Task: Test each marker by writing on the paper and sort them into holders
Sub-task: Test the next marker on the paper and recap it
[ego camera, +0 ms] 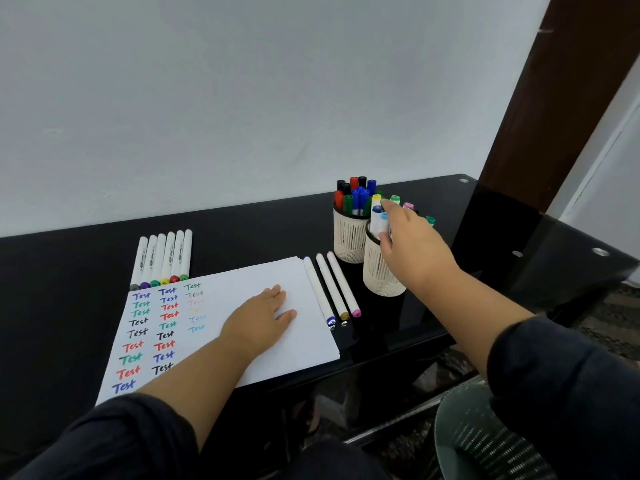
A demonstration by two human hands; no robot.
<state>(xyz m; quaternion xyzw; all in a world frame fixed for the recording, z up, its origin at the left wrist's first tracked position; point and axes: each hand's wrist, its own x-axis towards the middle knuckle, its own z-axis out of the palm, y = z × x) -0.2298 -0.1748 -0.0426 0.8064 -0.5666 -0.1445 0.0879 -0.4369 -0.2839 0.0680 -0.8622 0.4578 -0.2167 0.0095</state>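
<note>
- In the head view, your right hand [408,244] is at the mouth of the near holder [381,271], fingers curled around a white marker [376,221] with a blue cap that stands in it. The grip looks partly closed on that marker, but the palm hides the thumb side, so you cannot be sure how firmly.
- That holder stands touching the far holder [349,237], which is packed with dark-capped markers. Push sideways while seating the marker and you could tip one cup into the other; both look light and sit on a glossy black table [69,271].
- The markers already in the near holder crowd its mouth. A marker dropped at an angle could wedge on a neighbour or knock one out over the right rim.
- Your left hand [263,315] lies flat and open on the paper [294,351], holding nothing and pinning the sheet. Lift it carelessly and the sheet, whose near right corner reaches the table edge, may slide.
- Three markers [330,289] lie just right of the paper, near your right forearm; a low sweep back could roll them off the near edge.
- Six markers [162,259] lie in a row at the paper's far left corner. Judging by the written rows, some remain untested; mixing piles would spoil the sort.
</note>
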